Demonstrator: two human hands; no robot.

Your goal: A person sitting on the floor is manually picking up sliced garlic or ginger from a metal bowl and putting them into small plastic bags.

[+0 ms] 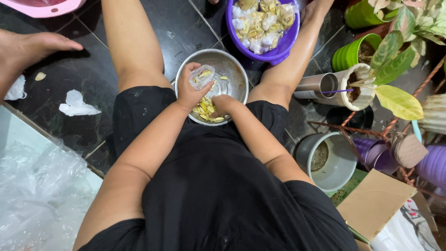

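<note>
Bright, even light from overhead leaves only soft shadows under the legs on the dark floor tiles (83,111). Glare glints off the steel bowl (232,69) near twelve o'clock and the clear plastic sheet (37,195) at eight o'clock. Focus is sharp centrally, with wide-angle stretching toward the edges.

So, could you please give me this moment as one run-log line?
left hand: holds small clear bag | right hand: in yellow pieces | steel bowl: on floor between knees | purple basin: filled bags beyond

Dark glossy tiled floor (88,56), green plant pots (348,53) right, crumpled clear plastic sheet (37,195) lower left, cardboard (374,202) lower right.
</note>
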